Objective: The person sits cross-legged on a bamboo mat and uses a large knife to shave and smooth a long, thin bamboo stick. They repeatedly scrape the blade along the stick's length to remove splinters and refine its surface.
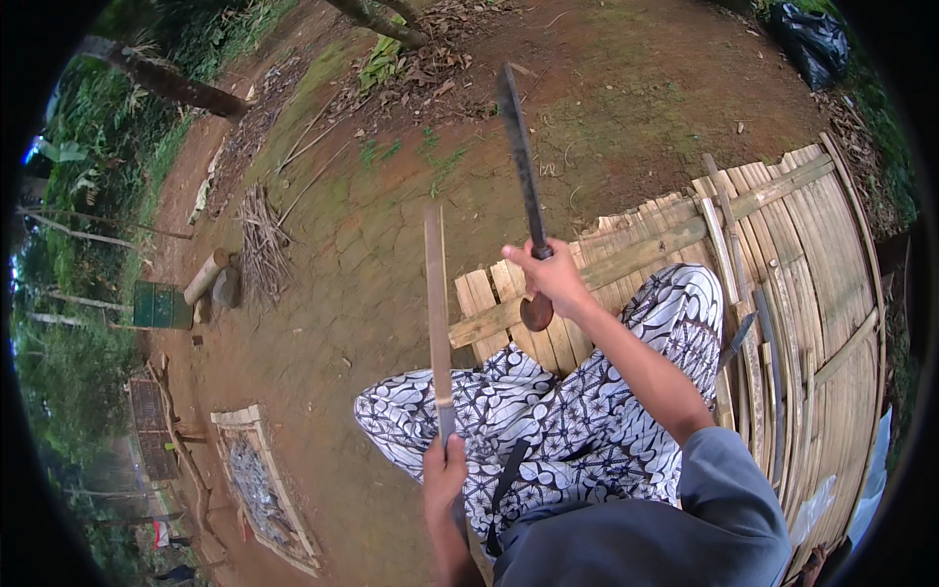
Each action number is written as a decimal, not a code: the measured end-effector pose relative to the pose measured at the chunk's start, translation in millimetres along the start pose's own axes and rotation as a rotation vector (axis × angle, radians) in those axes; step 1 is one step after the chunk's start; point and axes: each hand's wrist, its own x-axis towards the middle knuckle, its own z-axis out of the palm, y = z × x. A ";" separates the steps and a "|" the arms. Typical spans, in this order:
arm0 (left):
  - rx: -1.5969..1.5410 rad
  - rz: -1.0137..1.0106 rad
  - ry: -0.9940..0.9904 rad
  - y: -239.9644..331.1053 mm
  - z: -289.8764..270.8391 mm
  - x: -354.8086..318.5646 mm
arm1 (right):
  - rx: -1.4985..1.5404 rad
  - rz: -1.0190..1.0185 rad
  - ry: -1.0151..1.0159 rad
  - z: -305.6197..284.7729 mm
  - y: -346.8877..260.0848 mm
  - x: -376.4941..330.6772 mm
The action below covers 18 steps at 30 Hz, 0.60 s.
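My right hand (556, 282) is closed around the dark wooden handle of a machete (521, 147). Its long dark blade points up and away, tilted slightly left, over the bare ground. Lower and to the left, my left hand (445, 472) grips the near end of a long, flat bamboo strip (437, 313). The strip stands out forward past my left knee, brown along most of its length and greyer close to my fingers. Blade and strip are apart. Under both lies the black-and-white patterned cloth (528, 411) over my crossed legs.
I sit on a bamboo slat platform (831, 264); several loose bamboo strips (758, 382) lie on it at my right. On the earth at left are a stick bundle (260, 243), a green container (161, 305) and a framed patch of ash (256, 484). A black plastic bag (810, 44) lies far right.
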 end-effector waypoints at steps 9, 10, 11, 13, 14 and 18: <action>-0.017 0.045 -0.140 32.6 46.7 4.0 | 0.006 0.173 -0.183 11.1 8.6 -14.2; -0.039 0.032 -0.181 34.4 48.7 3.2 | 0.040 0.188 -0.192 11.0 8.4 -14.1; -0.017 0.048 -0.205 34.2 50.3 3.3 | 0.075 0.203 -0.201 11.0 7.8 -14.0; 0.026 0.079 -0.248 33.2 52.8 1.7 | 0.079 0.190 -0.182 11.1 3.7 -13.5; -0.011 0.068 -0.249 32.7 53.4 0.4 | 0.081 0.184 -0.173 11.0 2.9 -12.8; -0.113 0.066 -0.264 38.0 56.5 -3.2 | 0.039 0.135 -0.098 5.0 13.0 -4.0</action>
